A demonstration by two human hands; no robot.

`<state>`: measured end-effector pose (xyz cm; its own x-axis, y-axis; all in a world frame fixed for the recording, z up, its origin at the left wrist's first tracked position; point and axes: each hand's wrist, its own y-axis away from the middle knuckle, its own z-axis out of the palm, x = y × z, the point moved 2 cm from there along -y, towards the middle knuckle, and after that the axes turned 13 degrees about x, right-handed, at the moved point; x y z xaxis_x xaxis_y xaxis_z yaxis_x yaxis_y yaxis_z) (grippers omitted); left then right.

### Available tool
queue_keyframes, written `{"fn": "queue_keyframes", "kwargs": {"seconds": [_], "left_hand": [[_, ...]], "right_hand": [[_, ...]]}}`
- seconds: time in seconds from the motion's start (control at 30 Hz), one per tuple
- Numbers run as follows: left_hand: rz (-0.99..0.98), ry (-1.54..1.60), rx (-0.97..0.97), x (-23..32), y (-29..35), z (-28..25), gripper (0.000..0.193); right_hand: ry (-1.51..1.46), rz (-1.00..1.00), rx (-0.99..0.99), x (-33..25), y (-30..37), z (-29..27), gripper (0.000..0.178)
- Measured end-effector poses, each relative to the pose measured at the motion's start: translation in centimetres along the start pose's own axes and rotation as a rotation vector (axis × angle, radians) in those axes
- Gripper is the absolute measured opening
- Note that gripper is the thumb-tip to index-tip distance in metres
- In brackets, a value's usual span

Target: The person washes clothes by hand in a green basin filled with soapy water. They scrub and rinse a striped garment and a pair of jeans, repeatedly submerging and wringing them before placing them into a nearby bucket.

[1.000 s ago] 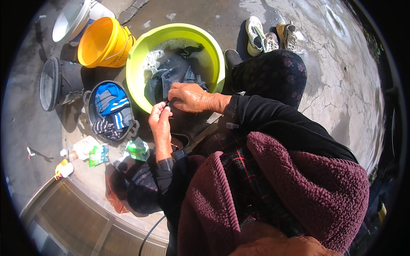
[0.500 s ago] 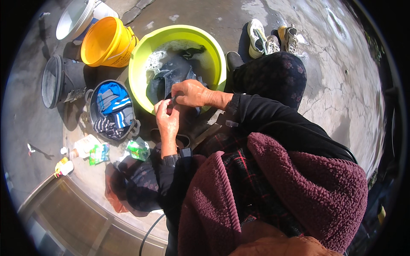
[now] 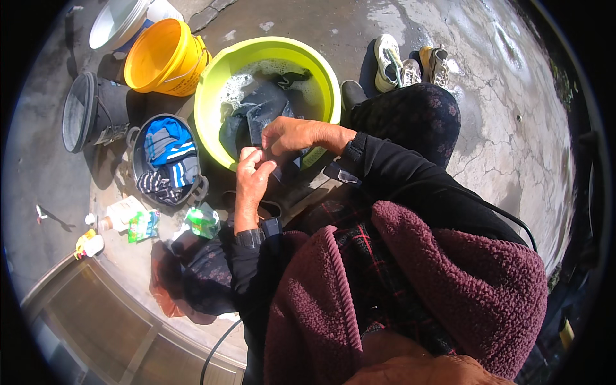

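Note:
A lime-green basin (image 3: 204, 109) holds soapy water and a dark grey-blue wet garment (image 3: 266, 102). Over its near rim my right hand (image 3: 292, 135) is closed, fingers pinching a dark edge of that cloth. Just below and to the left, my left hand (image 3: 251, 186) is closed too, thumb and fingers pressed at the same piece of cloth. The two hands almost touch, and the exact fold between them is partly hidden by the fingers.
Left of the basin stand a yellow bucket (image 3: 151, 58), a dark grey bucket (image 3: 80, 119) and a grey tub (image 3: 138, 151) with blue and striped clothes (image 3: 170, 144). Detergent packs (image 3: 142, 226) lie near the tub. Several shoes (image 3: 387, 61) are at the right.
Both hands stay at the basin's near rim. My left hand has shifted slightly and its fingers have changed position; my right hand has moved a little, still on the cloth.

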<state>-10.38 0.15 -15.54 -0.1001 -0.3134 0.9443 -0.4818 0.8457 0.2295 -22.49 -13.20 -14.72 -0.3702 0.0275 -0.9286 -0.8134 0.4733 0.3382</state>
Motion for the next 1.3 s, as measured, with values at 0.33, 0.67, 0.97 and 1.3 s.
{"fn": "queue_keyframes", "kwargs": {"seconds": [0.33, 0.67, 0.97, 1.3], "left_hand": [[0.001, 0.004, 0.095, -0.2, 0.1, 0.3, 0.012], [-0.057, 0.201, 0.237, 0.6, -0.1, -0.3, 0.037], [-0.175, 0.173, 0.215, -1.4, -1.1, -0.5, 0.021], [-0.254, 0.220, 0.229, -1.2, -0.8, -0.1, 0.015]], "right_hand": [[0.529, -0.511, 0.501, -0.6, 1.9, 2.0, 0.018], [0.312, -0.344, 0.478, 0.3, 0.7, 1.1, 0.019], [0.252, -0.312, 0.390, 0.3, 1.1, 1.1, 0.021], [0.279, -0.343, 0.393, 0.4, 0.8, 1.7, 0.025]]}}
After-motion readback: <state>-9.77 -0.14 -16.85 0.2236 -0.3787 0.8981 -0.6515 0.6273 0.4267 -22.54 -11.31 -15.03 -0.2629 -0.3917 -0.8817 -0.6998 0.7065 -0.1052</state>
